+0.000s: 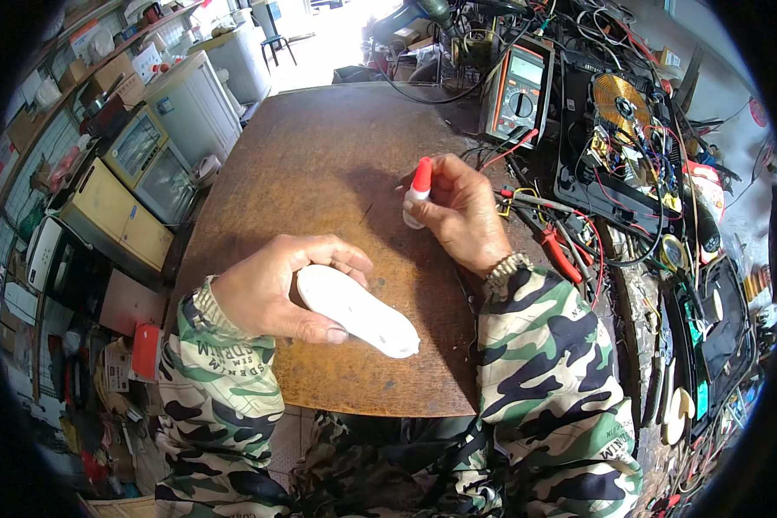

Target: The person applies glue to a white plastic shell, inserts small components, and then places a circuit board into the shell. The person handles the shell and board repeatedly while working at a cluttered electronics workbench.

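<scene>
Head view: the left hand [272, 293] has its grip closed around a white shell [358, 311], thumb below and fingers over its upper end, low over the brown tabletop [319, 164]. The shell looks light, stiff and smooth, so possibly slippery; best held across its narrow width. Its long axis runs from upper left to lower right, free end pointing lower right. The right hand [462, 211] pinches a small red-capped tube [417, 192], cap up, near a multimeter [516, 93].

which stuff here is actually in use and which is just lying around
In use:
left hand gripping a white oblong casing
right hand gripping a small red-capped white tube

Lying about:
multimeter
red-handled pliers
copper coil
wooden table
</scene>
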A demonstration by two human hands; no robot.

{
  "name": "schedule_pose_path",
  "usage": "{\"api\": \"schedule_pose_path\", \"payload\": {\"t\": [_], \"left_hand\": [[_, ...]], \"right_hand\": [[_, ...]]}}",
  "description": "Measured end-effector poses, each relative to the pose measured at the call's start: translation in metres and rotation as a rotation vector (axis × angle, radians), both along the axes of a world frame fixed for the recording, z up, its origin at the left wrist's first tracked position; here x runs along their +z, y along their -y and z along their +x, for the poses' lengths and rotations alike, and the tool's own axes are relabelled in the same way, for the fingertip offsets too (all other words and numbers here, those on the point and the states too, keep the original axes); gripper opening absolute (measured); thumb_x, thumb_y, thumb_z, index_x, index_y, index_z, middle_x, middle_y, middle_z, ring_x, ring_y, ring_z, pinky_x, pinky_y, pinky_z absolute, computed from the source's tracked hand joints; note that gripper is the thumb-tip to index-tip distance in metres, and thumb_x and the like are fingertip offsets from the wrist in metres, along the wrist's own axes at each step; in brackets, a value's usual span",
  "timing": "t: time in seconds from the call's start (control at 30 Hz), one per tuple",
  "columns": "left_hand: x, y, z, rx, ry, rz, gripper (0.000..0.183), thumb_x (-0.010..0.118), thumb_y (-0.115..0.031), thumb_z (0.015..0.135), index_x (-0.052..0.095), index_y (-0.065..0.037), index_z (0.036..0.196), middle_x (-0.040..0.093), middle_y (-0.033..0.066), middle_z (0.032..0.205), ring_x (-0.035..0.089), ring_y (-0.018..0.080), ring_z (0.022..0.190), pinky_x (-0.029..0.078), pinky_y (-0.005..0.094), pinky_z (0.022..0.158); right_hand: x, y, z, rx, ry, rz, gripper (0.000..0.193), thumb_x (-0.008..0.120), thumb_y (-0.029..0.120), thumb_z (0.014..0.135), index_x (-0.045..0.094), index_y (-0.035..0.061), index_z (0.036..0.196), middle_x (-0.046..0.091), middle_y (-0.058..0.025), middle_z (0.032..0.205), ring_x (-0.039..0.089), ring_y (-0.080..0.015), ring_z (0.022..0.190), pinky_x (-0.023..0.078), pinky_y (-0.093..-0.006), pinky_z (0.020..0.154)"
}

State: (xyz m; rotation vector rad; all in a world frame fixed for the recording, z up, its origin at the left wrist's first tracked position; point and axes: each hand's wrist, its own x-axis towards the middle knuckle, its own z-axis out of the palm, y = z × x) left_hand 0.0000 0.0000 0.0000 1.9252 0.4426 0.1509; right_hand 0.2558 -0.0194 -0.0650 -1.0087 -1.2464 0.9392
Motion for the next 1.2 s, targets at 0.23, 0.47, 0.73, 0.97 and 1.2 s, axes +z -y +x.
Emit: {"api": "schedule_pose_path", "payload": {"t": [0.23,0.47,0.73,0.97,1.2], "left_hand": [[0.005,0.001,-0.002,0.139,0.086,-0.2,0.095,0.086,-0.028,0.062,0.039,0.004,0.138,0.063,0.0138,0.117,0.063,0.0186,0.108,0.049,0.0314,0.094],[0.001,-0.005,-0.011,0.094,0.138,-0.252,0.099,0.085,-0.028,0.063,0.034,0.003,0.141,0.064,0.0155,0.117,0.063,0.0205,0.11,0.049,0.0332,0.096],[-0.008,-0.003,0.002,-0.245,0.039,-0.485,0.099,0.086,-0.012,0.064,0.029,0.004,0.144,0.063,0.017,0.123,0.062,0.0223,0.113,0.051,0.0374,0.098],[-0.02,-0.004,-0.001,-0.222,-0.002,-0.345,0.068,0.086,-0.003,0.063,0.051,0.0,0.122,0.063,0.0053,0.107,0.062,0.0159,0.102,0.052,0.032,0.087],[-0.017,-0.007,0.013,-0.362,-0.019,-0.317,0.077,0.084,-0.015,0.067,0.046,-0.001,0.133,0.058,0.0072,0.116,0.052,0.0176,0.114,0.042,0.0342,0.099]], "right_hand": [[-0.006,0.003,-0.004,-0.046,0.169,0.1,0.038,0.077,0.0,0.08,0.056,-0.004,0.112,0.061,-0.0057,0.096,0.056,-0.013,0.09,0.049,-0.0292,0.083],[0.048,0.047,-0.016,-0.277,0.28,0.216,0.023,0.069,0.01,0.09,0.061,-0.0062,0.104,0.069,-0.0106,0.085,0.064,-0.0141,0.074,0.053,-0.0258,0.066],[0.047,0.064,-0.025,0.147,0.679,0.496,0.03,0.072,0.01,0.082,0.068,0.0001,0.11,0.063,-0.0145,0.102,0.06,-0.0296,0.097,0.048,-0.0392,0.084],[0.052,0.073,-0.044,0.254,0.754,0.577,0.043,0.071,0.006,0.072,0.065,0.0028,0.114,0.053,-0.018,0.124,0.049,-0.0384,0.116,0.039,-0.0479,0.099],[0.046,0.071,-0.045,0.264,0.711,0.591,0.036,0.07,0.004,0.075,0.062,0.0018,0.109,0.05,-0.0203,0.129,0.047,-0.0406,0.124,0.038,-0.0487,0.102]]}}
